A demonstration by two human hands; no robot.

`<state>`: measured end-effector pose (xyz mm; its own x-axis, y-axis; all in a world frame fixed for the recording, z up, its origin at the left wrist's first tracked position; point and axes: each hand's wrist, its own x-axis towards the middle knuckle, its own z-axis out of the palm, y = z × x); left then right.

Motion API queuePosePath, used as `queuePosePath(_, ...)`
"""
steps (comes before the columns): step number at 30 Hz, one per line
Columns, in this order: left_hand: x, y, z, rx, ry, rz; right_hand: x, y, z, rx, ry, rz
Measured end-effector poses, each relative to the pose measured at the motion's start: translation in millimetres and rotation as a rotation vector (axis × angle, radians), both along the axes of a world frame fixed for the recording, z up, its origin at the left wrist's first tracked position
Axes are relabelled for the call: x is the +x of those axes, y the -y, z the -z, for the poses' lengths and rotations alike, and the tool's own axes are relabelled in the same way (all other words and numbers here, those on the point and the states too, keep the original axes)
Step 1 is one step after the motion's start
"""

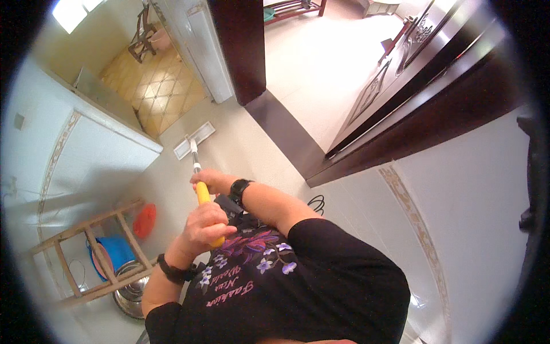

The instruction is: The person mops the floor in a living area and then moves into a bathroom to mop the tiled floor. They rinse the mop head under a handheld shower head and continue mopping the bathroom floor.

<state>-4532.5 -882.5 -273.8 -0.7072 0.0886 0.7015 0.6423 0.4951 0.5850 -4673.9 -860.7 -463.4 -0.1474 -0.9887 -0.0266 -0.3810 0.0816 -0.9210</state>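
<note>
Both hands are on a flat mop. My left hand [206, 225] wraps the upper end of its yellow handle grip [203, 193], close to my body. Further down, my right hand [212, 179] closes around the handle near where yellow meets the grey and white shaft [196, 159]. The mop's white rectangular head [205, 132] lies flat on the pale floor [232, 133], beside a wall corner and an opening to a yellow-tiled room. A dark band circles each wrist. The palm side of both hands is hidden.
At the left, a wooden ladder-like frame [88, 234] stands near a blue tub [114, 253], a metal basin [129, 296] and a red plastic object [145, 220]. A dark threshold [283, 129] crosses the doorway beside an open dark door [412, 81]. A wooden chair [142, 36] stands beyond the yellow tiles.
</note>
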Motion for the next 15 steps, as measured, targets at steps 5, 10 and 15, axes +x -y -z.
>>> queuePosePath(5, 22.7, 64.4, 11.0, -0.044, -0.053, -0.040, 38.3, 93.9, -3.5, 0.396, 1.311, 0.571)
queuePosePath(10, 45.4, 144.1, 27.5, -0.065, -0.061, -0.133, 59.6, 182.3, 16.6, 0.371, 1.386, 0.550)
queuePosePath(15, 72.1, 227.3, 64.5, -0.090, 0.018, -0.191, 81.5, 281.2, 55.8, 0.408, 1.313, 0.634)
